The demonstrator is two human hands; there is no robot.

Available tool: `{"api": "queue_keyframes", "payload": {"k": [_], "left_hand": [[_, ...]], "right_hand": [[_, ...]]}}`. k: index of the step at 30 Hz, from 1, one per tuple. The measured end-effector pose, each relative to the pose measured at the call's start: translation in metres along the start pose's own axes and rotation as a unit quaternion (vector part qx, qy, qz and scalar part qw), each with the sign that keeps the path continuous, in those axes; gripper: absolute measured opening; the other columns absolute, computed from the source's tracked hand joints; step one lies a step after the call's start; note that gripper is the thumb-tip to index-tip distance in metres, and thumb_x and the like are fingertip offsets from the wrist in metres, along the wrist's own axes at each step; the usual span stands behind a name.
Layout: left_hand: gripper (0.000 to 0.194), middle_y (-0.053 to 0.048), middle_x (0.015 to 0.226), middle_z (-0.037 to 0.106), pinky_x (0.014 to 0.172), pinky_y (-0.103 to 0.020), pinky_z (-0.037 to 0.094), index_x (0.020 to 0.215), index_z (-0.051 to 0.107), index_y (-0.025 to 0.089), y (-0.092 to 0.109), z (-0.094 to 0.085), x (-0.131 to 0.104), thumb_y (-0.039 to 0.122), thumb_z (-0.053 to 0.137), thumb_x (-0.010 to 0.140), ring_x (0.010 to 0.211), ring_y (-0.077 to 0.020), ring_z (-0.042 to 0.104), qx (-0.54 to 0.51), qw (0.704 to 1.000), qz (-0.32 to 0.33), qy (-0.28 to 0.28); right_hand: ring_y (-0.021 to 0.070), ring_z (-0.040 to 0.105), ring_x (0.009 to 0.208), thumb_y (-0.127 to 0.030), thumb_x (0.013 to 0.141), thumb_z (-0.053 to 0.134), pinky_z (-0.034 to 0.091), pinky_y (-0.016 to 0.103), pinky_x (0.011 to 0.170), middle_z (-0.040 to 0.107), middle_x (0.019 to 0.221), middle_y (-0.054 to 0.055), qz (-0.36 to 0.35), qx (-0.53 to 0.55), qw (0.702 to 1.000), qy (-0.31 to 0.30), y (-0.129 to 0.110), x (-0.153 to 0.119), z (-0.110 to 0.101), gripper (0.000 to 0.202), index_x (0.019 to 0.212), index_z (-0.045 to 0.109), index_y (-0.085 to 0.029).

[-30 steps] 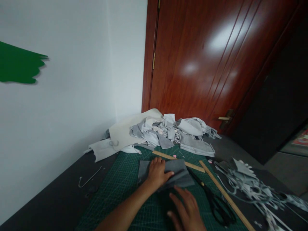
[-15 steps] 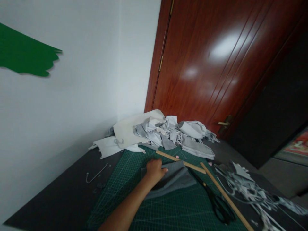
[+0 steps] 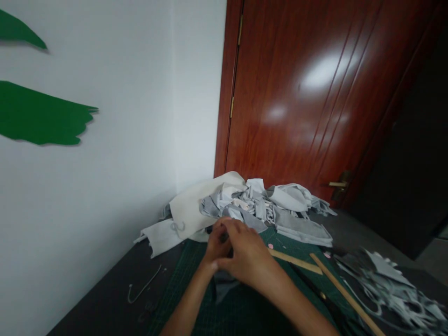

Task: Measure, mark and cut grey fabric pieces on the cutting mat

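Both my hands meet over the green cutting mat (image 3: 178, 280). My left hand (image 3: 215, 245) has its fingers curled around a dark grey cloth (image 3: 224, 285), which hangs below the hands in a bunched piece. Over it arches my right hand (image 3: 248, 254), thumb and fingers bent round toward the left hand and closed on the same cloth. Most of the cloth is hidden behind the hands. Black scissors (image 3: 320, 294) lie dim and blurred on the mat, right of my right forearm.
Two wooden strips, one crosswise (image 3: 297, 261) and one slanting (image 3: 345, 294), lie on the mat. Behind it, grey and white fabric pieces (image 3: 259, 200) are heaped against the wall and door (image 3: 280, 140). Scraps (image 3: 395, 284) pile at right. A bent cord (image 3: 145, 285) lies at left.
My right hand has come into view and joined the left. The grey cloth, spread flat on the mat before, is now gathered up between the hands. The view has tilted up slightly.
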State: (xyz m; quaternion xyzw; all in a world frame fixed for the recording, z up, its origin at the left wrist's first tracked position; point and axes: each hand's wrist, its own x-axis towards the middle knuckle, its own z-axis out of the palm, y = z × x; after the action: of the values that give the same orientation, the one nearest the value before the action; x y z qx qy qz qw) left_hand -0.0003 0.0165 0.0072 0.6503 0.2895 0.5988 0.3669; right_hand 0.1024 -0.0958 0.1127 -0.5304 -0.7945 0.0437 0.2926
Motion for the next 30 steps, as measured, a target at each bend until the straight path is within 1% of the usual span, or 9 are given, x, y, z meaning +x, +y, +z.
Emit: {"api": "queue_keyframes", "payload": {"k": [4, 8, 11, 14, 16, 20, 23, 27, 30], "left_hand": [[0.043, -0.012, 0.118, 0.069, 0.109, -0.045, 0.044, 0.088, 0.072, 0.019, 0.001, -0.015, 0.001, 0.062, 0.070, 0.084, 0.117, -0.0311, 0.062, -0.016, 0.999, -0.001, 0.034], [0.049, -0.008, 0.102, 0.069, 0.093, -0.038, 0.051, 0.101, 0.069, 0.019, 0.000, -0.013, -0.002, 0.066, 0.057, 0.093, 0.100, -0.0254, 0.065, -0.051, 0.997, -0.029, 0.059], [0.058, -0.010, 0.115, 0.067, 0.094, -0.039, 0.051, 0.123, 0.061, 0.021, -0.008, 0.001, -0.007, 0.070, 0.048, 0.095, 0.107, -0.0257, 0.064, -0.032, 0.992, -0.031, 0.117], [0.055, -0.011, 0.121, 0.066, 0.100, -0.042, 0.048, 0.131, 0.056, 0.021, -0.019, 0.023, -0.017, 0.063, 0.051, 0.096, 0.113, -0.0258, 0.063, 0.036, 0.987, -0.043, 0.149], [0.051, -0.009, 0.109, 0.069, 0.096, -0.042, 0.050, 0.131, 0.057, 0.021, -0.025, 0.038, -0.027, 0.055, 0.061, 0.093, 0.104, -0.0252, 0.065, 0.082, 0.990, -0.037, 0.107], [0.021, -0.006, 0.095, 0.073, 0.088, -0.035, 0.051, 0.092, 0.071, 0.023, -0.027, 0.060, -0.050, 0.034, 0.055, 0.098, 0.093, -0.0221, 0.067, 0.188, 0.979, -0.008, -0.075], [0.022, -0.004, 0.083, 0.071, 0.080, -0.033, 0.049, 0.079, 0.070, 0.022, -0.026, 0.066, -0.063, 0.033, 0.061, 0.097, 0.083, -0.0202, 0.067, 0.305, 0.934, 0.046, -0.179], [0.030, -0.004, 0.080, 0.070, 0.085, -0.036, 0.048, 0.080, 0.069, 0.020, -0.027, 0.068, -0.071, 0.044, 0.065, 0.096, 0.086, -0.0210, 0.065, 0.405, 0.858, 0.150, -0.279], [0.034, -0.005, 0.081, 0.070, 0.087, -0.036, 0.047, 0.083, 0.070, 0.019, -0.028, 0.069, -0.073, 0.049, 0.064, 0.097, 0.090, -0.0219, 0.065, 0.431, 0.833, 0.163, -0.307]], "right_hand": [[0.0399, 0.056, 0.130, -0.033, 0.061, 0.093, 0.044, 0.054, 0.106, 0.048, 0.153, 0.022, 0.008, 0.053, 0.992, -0.115, 0.050, 0.021, 0.013, 0.115, 0.159, 0.034, -0.022], [0.0261, 0.065, 0.114, -0.022, 0.083, 0.071, 0.048, 0.038, 0.100, 0.071, 0.125, 0.009, -0.060, 0.201, 0.973, -0.100, 0.089, 0.046, 0.039, 0.063, 0.144, 0.053, -0.022], [0.0241, 0.066, 0.101, -0.025, 0.085, 0.064, 0.050, 0.035, 0.093, 0.074, 0.107, 0.006, -0.064, 0.219, 0.970, -0.085, 0.131, 0.070, 0.026, 0.028, 0.112, 0.070, -0.019], [0.0259, 0.067, 0.090, -0.035, 0.083, 0.063, 0.053, 0.038, 0.085, 0.074, 0.099, 0.008, 0.043, 0.160, 0.986, 0.007, 0.197, 0.078, -0.017, 0.025, 0.099, 0.071, -0.018], [0.0283, 0.067, 0.089, -0.037, 0.086, 0.055, 0.053, 0.041, 0.084, 0.074, 0.096, 0.011, 0.154, 0.067, 0.979, 0.113, 0.247, 0.069, -0.048, 0.028, 0.100, 0.070, -0.017], [0.0417, 0.064, 0.109, -0.036, 0.086, 0.059, 0.049, 0.054, 0.090, 0.067, 0.112, 0.028, 0.365, -0.119, 0.881, 0.276, 0.317, 0.037, -0.078, 0.056, 0.132, 0.058, -0.004], [0.0475, 0.055, 0.124, -0.034, 0.086, 0.060, 0.042, 0.064, 0.098, 0.057, 0.129, 0.034, 0.336, -0.189, 0.848, 0.363, 0.327, 0.041, -0.061, 0.069, 0.146, 0.046, -0.003], [0.0369, 0.052, 0.130, -0.034, 0.093, 0.049, 0.042, 0.056, 0.108, 0.059, 0.135, 0.026, 0.122, -0.070, 0.937, 0.320, 0.306, 0.091, 0.000, 0.054, 0.142, 0.052, -0.011], [0.0325, 0.053, 0.132, -0.031, 0.096, 0.042, 0.043, 0.053, 0.111, 0.061, 0.138, 0.021, 0.076, -0.021, 0.970, 0.229, 0.295, 0.120, 0.052, 0.049, 0.141, 0.056, -0.015]]}}
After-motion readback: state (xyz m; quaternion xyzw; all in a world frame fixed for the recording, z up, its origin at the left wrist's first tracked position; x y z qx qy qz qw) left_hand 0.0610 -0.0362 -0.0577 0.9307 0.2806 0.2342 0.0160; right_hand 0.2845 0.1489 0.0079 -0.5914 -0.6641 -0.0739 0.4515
